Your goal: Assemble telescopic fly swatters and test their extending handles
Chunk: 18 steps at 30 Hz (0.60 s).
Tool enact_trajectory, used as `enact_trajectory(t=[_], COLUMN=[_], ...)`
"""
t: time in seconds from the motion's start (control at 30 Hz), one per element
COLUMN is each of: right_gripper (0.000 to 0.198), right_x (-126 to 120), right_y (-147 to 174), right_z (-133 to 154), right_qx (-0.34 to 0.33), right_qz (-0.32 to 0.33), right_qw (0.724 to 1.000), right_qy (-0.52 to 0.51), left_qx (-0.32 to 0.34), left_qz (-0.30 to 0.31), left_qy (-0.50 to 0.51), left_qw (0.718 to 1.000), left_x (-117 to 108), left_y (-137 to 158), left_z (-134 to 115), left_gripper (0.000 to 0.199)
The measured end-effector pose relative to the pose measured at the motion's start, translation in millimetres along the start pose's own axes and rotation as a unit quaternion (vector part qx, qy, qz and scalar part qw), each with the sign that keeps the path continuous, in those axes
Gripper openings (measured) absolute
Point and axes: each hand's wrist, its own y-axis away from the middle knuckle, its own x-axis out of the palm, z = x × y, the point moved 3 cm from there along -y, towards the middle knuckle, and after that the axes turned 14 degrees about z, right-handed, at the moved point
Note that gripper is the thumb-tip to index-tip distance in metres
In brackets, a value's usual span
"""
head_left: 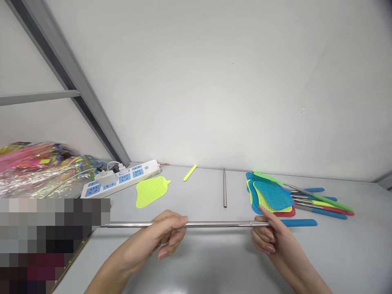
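Observation:
A long telescopic metal rod (pixel 219 224) with a blue handle (pixel 300 223) lies level across both hands, above the front of the table. My left hand (pixel 163 234) is closed around the rod's middle, thumb along the top. Close to the blue handle, my right hand (pixel 269 234) pinches the rod between thumb and curled fingers. The rod's left end is hidden by a blurred-out area. Behind the hands lie a yellow perforated swatter head (pixel 152 191), a short yellow handle (pixel 190 172) and a loose, collapsed metal rod (pixel 224 188).
A pile of fly swatters (pixel 277 198) in blue, yellow, red and green lies at the right. At the left is a white power strip (pixel 122 179) with plugs, beside plastic-wrapped colourful goods (pixel 39 171). A wall and a grey metal frame (pixel 76 90) bound the table (pixel 220 265).

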Motion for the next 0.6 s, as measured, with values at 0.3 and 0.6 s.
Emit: enact_trajectory(t=[0.3,0.6], right_gripper=[0.049,0.045], right_x=[10,28], right_y=[-1,-6], right_z=[-9,-69], right_qx=[0.015,0.105], right_qz=[0.119,0.24], right_qw=[0.99,0.956], right_qy=[0.075,0.134], left_qx=[-0.002,-0.021], left_qz=[0.02,0.083], left_qy=[0.005,-0.051], left_qw=[1.0,0.995], left_x=[5,39], left_y=[-7,-21], left_z=[2,18], left_gripper=[0.041,0.04])
